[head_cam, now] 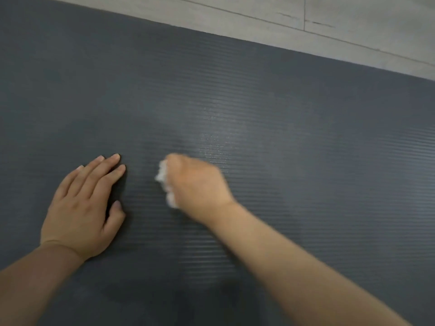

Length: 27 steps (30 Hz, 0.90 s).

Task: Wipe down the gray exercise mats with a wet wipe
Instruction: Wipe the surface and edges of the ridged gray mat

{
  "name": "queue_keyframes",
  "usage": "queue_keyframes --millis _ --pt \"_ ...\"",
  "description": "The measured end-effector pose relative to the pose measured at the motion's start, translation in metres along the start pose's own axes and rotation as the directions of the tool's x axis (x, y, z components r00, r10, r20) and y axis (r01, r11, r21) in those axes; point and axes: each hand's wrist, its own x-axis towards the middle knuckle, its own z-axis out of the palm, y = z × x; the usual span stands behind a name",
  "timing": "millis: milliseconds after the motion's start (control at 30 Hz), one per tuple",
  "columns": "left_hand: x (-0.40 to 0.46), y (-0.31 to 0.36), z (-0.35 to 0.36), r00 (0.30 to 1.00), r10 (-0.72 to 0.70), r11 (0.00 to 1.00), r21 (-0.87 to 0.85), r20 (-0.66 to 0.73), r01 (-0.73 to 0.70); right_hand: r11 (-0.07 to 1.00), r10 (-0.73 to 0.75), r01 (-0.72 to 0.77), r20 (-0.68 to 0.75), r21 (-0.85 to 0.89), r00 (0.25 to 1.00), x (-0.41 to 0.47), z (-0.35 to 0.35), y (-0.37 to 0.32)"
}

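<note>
Both hands are on the ribbed gray mat [259,109]: the left hand [84,208] lies flat at about 8 o'clock, palm down, fingers spread and empty. At its 3 o'clock, the blurred right hand [195,187] is balled into a fist around a crumpled white wet wipe [163,176], pressed to the mat. Pale floor [353,17] borders the mat toward 1 o'clock.

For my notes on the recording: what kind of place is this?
Probably an indoor workout space, at home or in a gym; I cannot tell which. A ribbed gray mat lies on a pale tiled floor, and no furniture shows.
</note>
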Motion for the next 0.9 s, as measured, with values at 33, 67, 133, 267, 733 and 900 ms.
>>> queue_keyframes --millis 33,67,133,267,733,900 --pt "0.005 0.01 -0.02 0.998 -0.038 0.996 -0.076 -0.042 0.035 0.992 0.069 -0.064 0.045 -0.112 0.997 -0.009 -0.016 0.03" --pt "0.004 0.014 -0.022 0.992 -0.059 0.993 -0.111 -0.109 0.047 0.97 0.158 -0.15 0.024 -0.191 0.987 -0.024 -0.029 0.063" --pt "0.005 0.008 -0.013 0.997 -0.068 0.996 -0.05 -0.02 0.067 0.881 0.378 -0.393 -0.106 -0.265 0.92 -0.071 -0.057 0.133" --pt "0.008 0.003 -0.004 0.999 -0.05 0.997 -0.062 0.002 0.05 0.492 0.814 -0.871 -0.357 0.005 0.458 -0.158 -0.093 0.213" --pt "0.007 0.003 0.0 0.998 -0.025 0.999 -0.044 -0.054 0.022 0.996 0.036 -0.044 -0.108 -0.073 0.993 -0.007 0.013 -0.021" --pt "0.007 0.005 -0.001 0.998 -0.031 0.999 -0.042 -0.059 0.029 0.822 0.542 -0.567 -0.232 -0.054 0.808 -0.106 -0.044 0.13"
